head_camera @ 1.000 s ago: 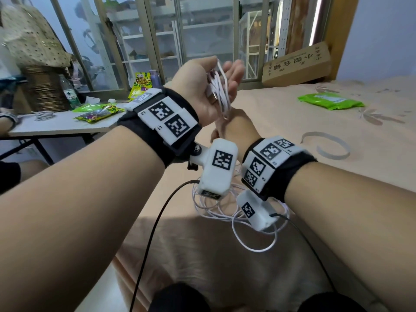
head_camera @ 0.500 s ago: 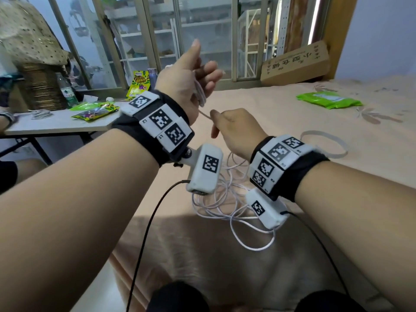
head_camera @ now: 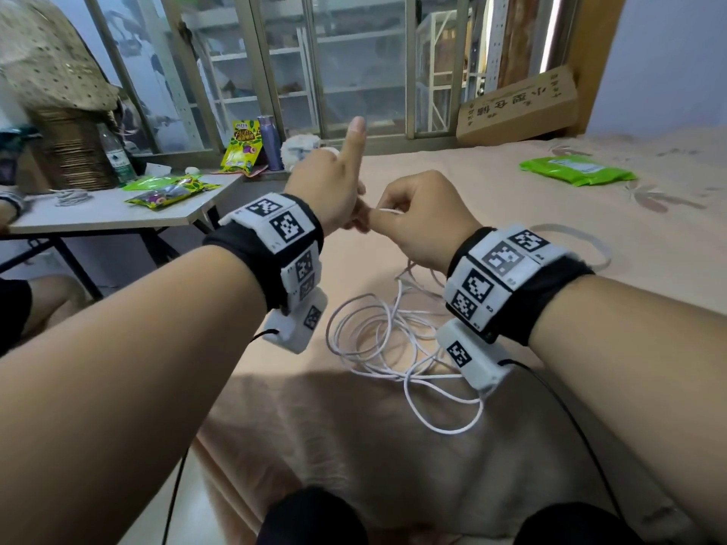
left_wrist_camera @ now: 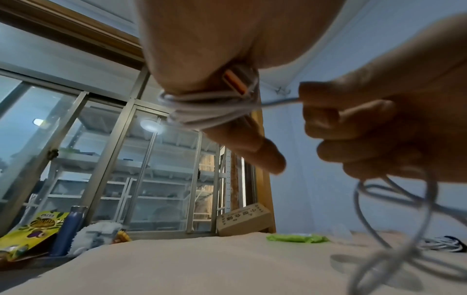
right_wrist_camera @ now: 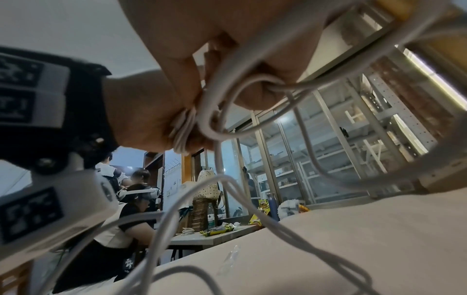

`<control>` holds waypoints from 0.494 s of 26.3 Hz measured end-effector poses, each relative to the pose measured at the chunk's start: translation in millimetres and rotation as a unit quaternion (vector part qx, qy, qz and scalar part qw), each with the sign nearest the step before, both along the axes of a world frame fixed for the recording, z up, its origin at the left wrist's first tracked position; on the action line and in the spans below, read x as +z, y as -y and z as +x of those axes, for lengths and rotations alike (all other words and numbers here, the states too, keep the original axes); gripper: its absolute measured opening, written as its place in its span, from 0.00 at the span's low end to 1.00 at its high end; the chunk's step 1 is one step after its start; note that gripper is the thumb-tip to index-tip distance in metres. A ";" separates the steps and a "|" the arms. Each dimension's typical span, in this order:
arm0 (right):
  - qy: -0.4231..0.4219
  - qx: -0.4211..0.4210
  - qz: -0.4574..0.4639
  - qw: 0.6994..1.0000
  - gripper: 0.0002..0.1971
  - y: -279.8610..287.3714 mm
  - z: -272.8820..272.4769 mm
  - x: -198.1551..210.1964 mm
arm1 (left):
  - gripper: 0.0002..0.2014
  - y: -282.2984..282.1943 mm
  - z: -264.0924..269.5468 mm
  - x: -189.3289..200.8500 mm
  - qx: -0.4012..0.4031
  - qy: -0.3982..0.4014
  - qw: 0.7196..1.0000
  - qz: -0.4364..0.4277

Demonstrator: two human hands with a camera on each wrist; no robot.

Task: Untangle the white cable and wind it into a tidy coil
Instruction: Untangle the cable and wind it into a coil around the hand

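The white cable (head_camera: 393,340) lies in loose tangled loops on the beige bed, below both hands. My left hand (head_camera: 334,186) is raised with its thumb pointing up. In the left wrist view several turns of cable (left_wrist_camera: 207,108) sit wound round its fingers (left_wrist_camera: 252,149), with an orange-tipped plug (left_wrist_camera: 235,82) tucked against the palm. My right hand (head_camera: 417,218) is just to the right, almost touching it, and pinches a taut strand (left_wrist_camera: 280,102) leading to the wound turns. In the right wrist view more strands (right_wrist_camera: 220,79) run through its curled fingers and hang down to the bed.
The bed (head_camera: 550,293) carries a green packet (head_camera: 576,171) and a pale strip loop (head_camera: 590,245) at the right. A cardboard box (head_camera: 515,108) leans by the window. A table (head_camera: 98,214) with snack bags and a bottle stands left; people sit beyond it.
My left hand has turned from palm-up to back-up with the thumb raised, and dropped lower. My right hand has come up from under it to its right side, carrying the strand.
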State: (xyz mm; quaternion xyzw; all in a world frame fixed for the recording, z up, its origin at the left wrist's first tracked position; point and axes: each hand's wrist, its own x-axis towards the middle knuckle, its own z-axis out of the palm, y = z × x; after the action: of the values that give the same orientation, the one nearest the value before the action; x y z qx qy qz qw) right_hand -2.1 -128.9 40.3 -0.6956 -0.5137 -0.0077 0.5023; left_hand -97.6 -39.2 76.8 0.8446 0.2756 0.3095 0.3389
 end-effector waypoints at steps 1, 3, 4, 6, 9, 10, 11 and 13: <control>0.014 -0.002 0.002 1.000 0.09 0.2 1.5 1.6 | 0.37 1.6 -0.3 -2.9 -0.014 -0.062 0.997 0.031; 0.026 0.011 0.010 1.000 0.05 0.9 4.0 5.6 | 0.43 5.0 0.3 -6.9 -0.037 -0.134 0.989 0.049; 0.030 0.028 0.013 0.999 0.04 1.2 5.2 7.2 | 0.46 5.1 0.8 -8.2 -0.045 -0.147 0.987 0.039; 0.043 0.048 0.018 0.998 0.03 1.4 8.3 8.6 | 0.48 2.6 0.8 -9.7 -0.063 -0.152 0.986 0.004; 0.036 0.058 0.025 0.997 0.06 1.2 12.6 7.3 | 0.47 -0.6 -2.6 -5.8 -0.106 -0.169 0.972 -0.121; 0.023 0.067 0.025 0.997 0.09 0.6 14.6 6.2 | 0.46 -0.8 -4.1 -3.8 -0.133 -0.181 0.959 -0.174; 0.012 0.077 0.028 0.997 0.11 0.2 15.9 5.3 | 0.45 -1.2 -5.5 -2.1 -0.164 -0.191 0.941 -0.225; 0.000 0.091 0.040 0.995 0.14 -1.1 17.7 4.9 | 0.42 -3.8 -7.6 0.4 -0.214 -0.190 0.910 -0.300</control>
State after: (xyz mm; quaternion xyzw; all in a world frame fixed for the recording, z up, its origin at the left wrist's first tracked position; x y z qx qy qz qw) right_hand 15.5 -127.8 45.2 -0.6253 -0.5740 0.0171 0.5284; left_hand -105.2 -35.4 77.2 0.7848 0.2272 -0.0340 0.5756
